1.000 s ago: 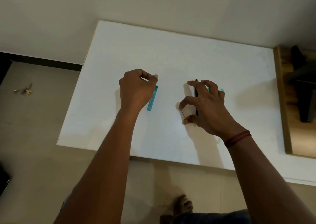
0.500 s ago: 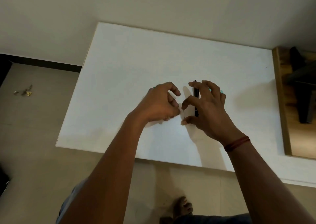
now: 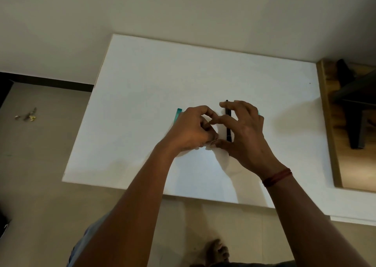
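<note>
My left hand and my right hand meet above the middle of the white table. The left fingers are curled, their tips against the right hand's middle finger; nothing shows between them. The right fingers arch, spread, over a black pen lying lengthwise, with the index tip at its far end and the thumb near its near end. Whether that hand grips the pen is unclear. A teal strip lies on the table just left of my left hand, mostly hidden. A teal sliver peeks from behind my right hand.
The table's near edge is below my forearms, with tan floor beyond it and my bare foot. A wooden surface with a dark frame stands at the right. Small scraps lie on the floor at the left.
My left hand has left the teal strip and moved right until it meets my right hand. The strip stays on the table. My right hand and the pen have barely moved.
</note>
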